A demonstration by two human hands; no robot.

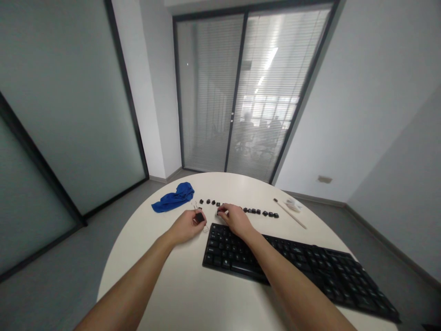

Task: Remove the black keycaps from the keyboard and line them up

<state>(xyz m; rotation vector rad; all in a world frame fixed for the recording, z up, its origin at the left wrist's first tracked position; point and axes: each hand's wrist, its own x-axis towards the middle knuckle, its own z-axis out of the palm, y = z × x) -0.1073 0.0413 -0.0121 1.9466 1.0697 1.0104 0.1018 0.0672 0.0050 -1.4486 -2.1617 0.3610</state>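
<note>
Keyboard (pixel 237 253), head view: lies slantwise on the round table (pixel 165 285), right end near the table's edge, bare tabletop at its left. Both forearms reach forward; left hand (pixel 186 226) grips a black wire-ended tool (pixel 199 217), right hand (pixel 237 218) pinches a small keycap (pixel 219 212) beyond the keyboard.

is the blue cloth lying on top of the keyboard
No, the blue cloth lies on the table beyond the left hand, apart from the keyboard.

Bare left hand (pixel 186 226), bare right hand (pixel 238 219), uncovered forearms (pixel 132 280), slim outlines, narrowing towards bare wrists (pixel 167 241)
</note>
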